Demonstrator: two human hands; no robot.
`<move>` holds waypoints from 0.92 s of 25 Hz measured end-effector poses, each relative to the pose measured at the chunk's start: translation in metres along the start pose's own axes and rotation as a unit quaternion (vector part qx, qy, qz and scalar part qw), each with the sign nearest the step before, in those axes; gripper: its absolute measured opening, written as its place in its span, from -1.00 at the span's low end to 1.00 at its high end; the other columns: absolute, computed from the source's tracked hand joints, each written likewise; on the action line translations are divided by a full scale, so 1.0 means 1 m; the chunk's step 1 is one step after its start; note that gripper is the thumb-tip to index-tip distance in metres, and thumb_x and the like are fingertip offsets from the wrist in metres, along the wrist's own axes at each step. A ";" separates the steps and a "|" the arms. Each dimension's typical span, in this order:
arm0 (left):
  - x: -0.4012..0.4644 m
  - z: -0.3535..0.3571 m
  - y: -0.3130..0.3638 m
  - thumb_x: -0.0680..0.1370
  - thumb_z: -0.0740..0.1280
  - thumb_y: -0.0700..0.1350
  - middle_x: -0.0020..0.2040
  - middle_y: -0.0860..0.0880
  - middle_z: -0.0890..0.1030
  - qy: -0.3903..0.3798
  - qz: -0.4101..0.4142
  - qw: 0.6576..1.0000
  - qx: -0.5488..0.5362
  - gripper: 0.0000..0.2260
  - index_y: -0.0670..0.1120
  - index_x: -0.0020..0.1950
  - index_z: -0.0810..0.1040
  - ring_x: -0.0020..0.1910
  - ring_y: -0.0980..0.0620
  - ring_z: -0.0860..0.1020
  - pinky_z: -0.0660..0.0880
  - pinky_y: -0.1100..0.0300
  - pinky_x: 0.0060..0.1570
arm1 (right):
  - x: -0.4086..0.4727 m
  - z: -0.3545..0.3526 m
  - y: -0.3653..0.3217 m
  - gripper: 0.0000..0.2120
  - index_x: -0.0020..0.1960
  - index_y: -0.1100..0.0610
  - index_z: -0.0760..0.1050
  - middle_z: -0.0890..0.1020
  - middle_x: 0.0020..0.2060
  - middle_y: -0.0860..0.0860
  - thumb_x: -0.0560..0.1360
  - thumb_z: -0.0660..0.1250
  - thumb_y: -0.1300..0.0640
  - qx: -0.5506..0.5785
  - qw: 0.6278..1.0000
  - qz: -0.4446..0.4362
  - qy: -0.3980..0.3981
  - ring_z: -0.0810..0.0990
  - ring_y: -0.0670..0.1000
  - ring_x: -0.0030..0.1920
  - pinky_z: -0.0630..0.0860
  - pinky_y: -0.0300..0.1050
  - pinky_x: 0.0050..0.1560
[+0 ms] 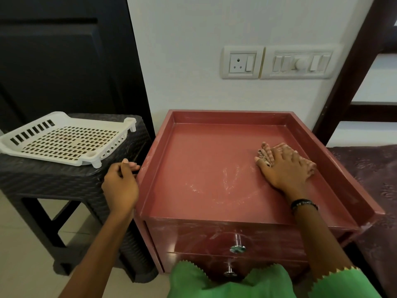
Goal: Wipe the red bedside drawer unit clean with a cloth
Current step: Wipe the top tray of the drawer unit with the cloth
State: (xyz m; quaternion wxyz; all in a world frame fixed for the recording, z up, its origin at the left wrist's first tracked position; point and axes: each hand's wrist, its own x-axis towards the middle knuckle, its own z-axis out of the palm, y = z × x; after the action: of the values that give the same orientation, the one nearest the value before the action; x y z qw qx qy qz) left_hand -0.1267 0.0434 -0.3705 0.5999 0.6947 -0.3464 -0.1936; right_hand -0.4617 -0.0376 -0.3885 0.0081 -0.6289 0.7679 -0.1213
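Right hand (285, 168) pressing flat on cloth (265, 152) in unit (214, 168) tray.
Left hand (120, 183) gripping unit's rim; red top showing dusty white streaks.

Mostly hidden under the right hand (285, 168): the cloth (265, 152), only a striped edge showing. Cut off by the bottom edge: the lower drawer of the red drawer unit (214, 168), behind green clothing (232, 282).

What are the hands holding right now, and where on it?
The right hand presses a cloth flat on the unit's top, fingers straight; only the cloth's edge shows. The left hand grips the unit's left rim.
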 end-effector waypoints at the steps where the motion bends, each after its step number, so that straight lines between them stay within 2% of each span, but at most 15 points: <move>1: 0.001 0.000 -0.001 0.67 0.12 0.03 -0.06 0.00 0.64 0.000 0.000 1.000 0.000 -0.71 -0.09 -0.01 0.55 0.02 -0.06 0.61 0.51 -0.14 0.19 | 0.002 0.005 -0.011 -0.33 0.53 0.01 0.11 0.10 0.54 0.12 0.54 -0.04 -0.34 0.002 1.000 -0.022 -0.008 0.05 0.19 0.53 -0.04 0.17 0.53; 5: 0.003 0.000 -0.004 0.67 0.13 0.05 -0.07 0.00 0.64 -0.010 -0.004 1.000 -0.009 -0.70 -0.08 -0.02 0.56 0.02 -0.05 0.61 0.51 -0.14 0.19 | -0.005 0.018 -0.078 -0.38 0.53 -0.02 0.10 0.05 0.55 0.06 0.57 -0.07 -0.30 0.037 0.984 -0.168 -0.043 -0.01 0.12 0.55 -0.09 0.17 0.54; 7: 0.003 0.000 -0.004 0.66 0.13 0.06 -0.06 0.00 0.64 -0.014 -0.010 1.000 -0.011 -0.70 -0.07 -0.03 0.56 0.03 -0.06 0.61 0.51 -0.15 0.18 | -0.026 0.019 -0.113 -0.41 0.53 -0.02 0.11 0.05 0.55 0.03 0.59 -0.04 -0.27 0.061 0.965 -0.245 -0.070 -0.02 0.10 0.55 -0.12 0.12 0.55; 10: 0.003 -0.001 -0.004 0.66 0.14 0.07 -0.08 0.03 0.64 -0.018 -0.015 1.000 -0.012 -0.72 -0.03 -0.06 0.56 0.03 -0.07 0.62 0.52 -0.15 0.16 | -0.070 0.014 -0.154 -0.34 0.52 -0.05 0.15 0.09 0.55 -0.01 0.51 -0.12 -0.34 0.084 0.926 -0.354 -0.097 0.01 0.08 0.55 -0.09 0.06 0.51; 14: 0.004 -0.002 -0.005 0.66 0.15 0.06 -0.09 0.02 0.64 -0.012 -0.005 1.000 -0.006 -0.72 -0.07 -0.03 0.56 0.04 -0.07 0.62 0.51 -0.15 0.19 | -0.114 0.009 -0.157 -0.47 0.49 -0.07 0.23 0.16 0.53 -0.03 0.58 0.07 -0.24 0.084 0.886 -0.447 -0.089 0.07 0.08 0.54 -0.06 0.02 0.50; 17: 0.004 -0.003 -0.005 0.66 0.15 0.06 -0.07 0.01 0.64 -0.014 -0.007 1.000 -0.004 -0.71 -0.09 0.00 0.56 0.04 -0.06 0.62 0.51 -0.14 0.19 | -0.119 0.003 -0.133 -0.48 0.49 -0.11 0.19 0.13 0.54 -0.07 0.58 0.06 -0.25 0.083 0.883 -0.455 -0.078 0.04 0.02 0.54 -0.18 -0.07 0.45; 19: 0.003 -0.003 -0.004 0.65 0.15 0.07 -0.08 0.03 0.64 -0.018 -0.010 1.000 -0.008 -0.72 -0.08 0.00 0.56 0.04 -0.06 0.62 0.52 -0.14 0.19 | -0.104 0.001 -0.111 -0.43 0.51 -0.12 0.13 0.07 0.54 -0.09 0.56 -0.04 -0.32 0.070 0.904 -0.411 -0.092 -0.01 -0.02 0.55 -0.26 -0.07 0.42; 21: 0.003 -0.003 -0.004 0.65 0.15 0.08 -0.08 0.04 0.63 -0.020 -0.013 1.000 -0.012 -0.71 -0.07 0.00 0.55 0.04 -0.05 0.62 0.52 -0.14 0.19 | -0.079 -0.002 -0.084 -0.26 0.53 -0.07 0.11 0.07 0.55 -0.07 0.47 -0.18 -0.44 0.037 0.933 -0.350 -0.076 -0.01 -0.02 0.55 -0.22 -0.07 0.49; 23: 0.003 -0.003 -0.004 0.65 0.15 0.08 -0.08 0.04 0.63 -0.020 -0.014 1.000 -0.014 -0.72 -0.06 -0.02 0.55 0.04 -0.05 0.62 0.51 -0.13 0.19 | -0.049 -0.004 -0.047 -0.21 0.54 -0.01 0.10 0.07 0.55 -0.04 0.47 -0.20 -0.45 0.001 0.956 -0.288 -0.060 0.00 -0.02 0.55 -0.24 -0.12 0.48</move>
State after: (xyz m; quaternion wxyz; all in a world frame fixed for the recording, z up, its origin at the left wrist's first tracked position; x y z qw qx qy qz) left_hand -0.1211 0.0435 -0.3733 0.5999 0.6868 -0.3461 -0.2205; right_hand -0.4069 0.0017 -0.3822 0.0200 -0.8294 0.5524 -0.0814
